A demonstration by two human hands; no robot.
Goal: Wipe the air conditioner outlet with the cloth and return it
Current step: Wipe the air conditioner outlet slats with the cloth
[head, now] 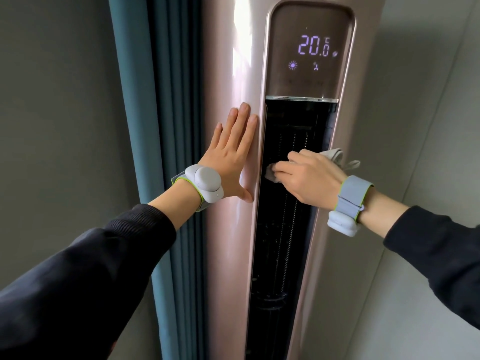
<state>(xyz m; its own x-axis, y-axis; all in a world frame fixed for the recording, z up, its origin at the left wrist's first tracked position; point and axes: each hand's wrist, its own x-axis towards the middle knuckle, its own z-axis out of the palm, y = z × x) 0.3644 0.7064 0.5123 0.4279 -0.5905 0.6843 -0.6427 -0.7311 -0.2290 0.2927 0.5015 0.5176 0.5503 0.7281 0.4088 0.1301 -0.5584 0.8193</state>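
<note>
A tall pink floor-standing air conditioner (233, 242) fills the middle of the head view. Its outlet (283, 229) is a long dark vertical slot with coils visible inside. My right hand (309, 175) is shut on a light grey cloth (335, 155) and presses a bunched part of it against the left side of the slot; a loose end trails out to the right. My left hand (233, 152) lies flat with fingers apart on the casing just left of the slot, holding nothing.
A lit display panel (311, 50) reading 20.0 sits above the outlet. A teal curtain (155, 126) hangs directly left of the unit. Grey walls (428, 126) stand on both sides, close to the unit on the right.
</note>
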